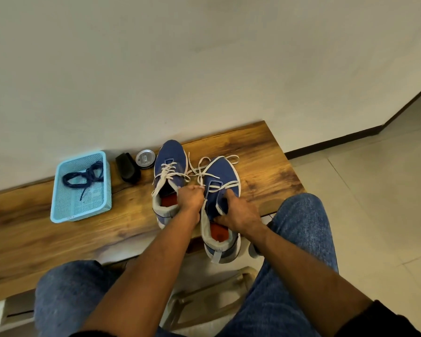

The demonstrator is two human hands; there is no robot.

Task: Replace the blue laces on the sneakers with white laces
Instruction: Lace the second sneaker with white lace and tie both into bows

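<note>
Two blue sneakers stand side by side on a wooden bench (58,239). The left sneaker (169,156) carries a white lace (167,172) threaded up its front. The right sneaker (223,173) has a white lace (204,170) through only its lower eyelets, with loose ends trailing toward the toe. My left hand (191,198) pinches that lace at the shoe's left eyelet row. My right hand (238,214) grips the right sneaker's tongue and upper. The blue laces (84,177) lie coiled in a light blue basket (83,210).
A black brush-like object (128,167) and a round silver tin (145,158) sit between the basket and the sneakers, near the wall. My jean-clad knees (301,215) frame the bench's front edge. Tiled floor (374,190) lies to the right.
</note>
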